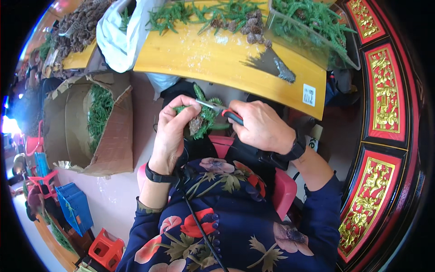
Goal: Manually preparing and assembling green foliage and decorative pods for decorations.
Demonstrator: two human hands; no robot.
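Over my lap, my left hand (173, 123) pinches a green artificial pine sprig (209, 119) with a brown pine cone (195, 125) at its base. My right hand (263, 126) is wrapped round the red-and-black handle of a pair of pliers (216, 107). The metal jaws reach left to the tips of my left thumb and forefinger, at the top of the sprig. Whatever lies between the jaws is too small to make out. Both hands are just in front of the near edge of the yellow table (195, 58).
Loose sprigs (170, 18) and pine cones (253, 28) lie along the table's far side, beside a clear plastic bin (312, 41) of greenery. A white bag (118, 36) hangs at its left edge. Left on the floor stand a cardboard box (118, 131), a blue crate (74, 207) and a red stool (106, 248).
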